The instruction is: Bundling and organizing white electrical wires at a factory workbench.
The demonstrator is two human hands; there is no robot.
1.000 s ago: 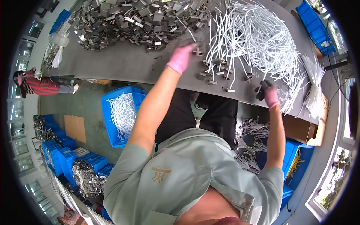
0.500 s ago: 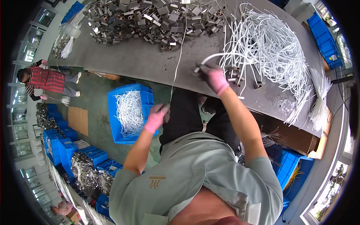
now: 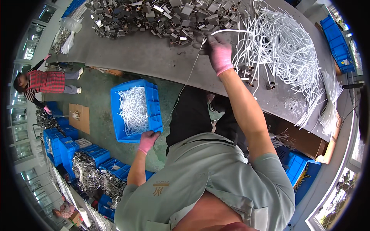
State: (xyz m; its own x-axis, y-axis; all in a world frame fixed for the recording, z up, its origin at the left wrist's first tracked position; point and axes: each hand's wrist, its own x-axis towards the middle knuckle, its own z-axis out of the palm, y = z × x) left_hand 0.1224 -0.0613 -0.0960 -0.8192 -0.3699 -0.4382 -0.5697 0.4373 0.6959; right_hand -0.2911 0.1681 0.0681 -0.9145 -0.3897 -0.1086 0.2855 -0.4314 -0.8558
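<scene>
Both my hands wear pink gloves with dark, worn fingertips. My right hand [image 3: 218,52] is over the table, its fingers closed on one end of a white sleeve [image 3: 228,30] that arcs back to a large tangled pile of white sleeves [image 3: 281,50]. From those same fingers a thin pale wire [image 3: 186,83] runs slack down past the table's front edge. Its lower end reaches my left hand [image 3: 148,141], which is low beside the blue crate [image 3: 154,104], fingers pinched together on the wire. My right fingers hide the meeting of wire and sleeve.
A heap of small grey metal boxes [image 3: 162,17] lies along the far side of the grey table [image 3: 146,57]. A few similar parts [image 3: 246,75] sit below my right wrist. White cut sleeves fill the blue crate. A co-worker [image 3: 46,81] stands at left; stacked blue crates [image 3: 67,154] line the floor.
My right hand has moved up and away across the table, carrying the sleeve end toward the grey parts. My left hand has dropped lower and leftward, and the wire now runs between both hands.
</scene>
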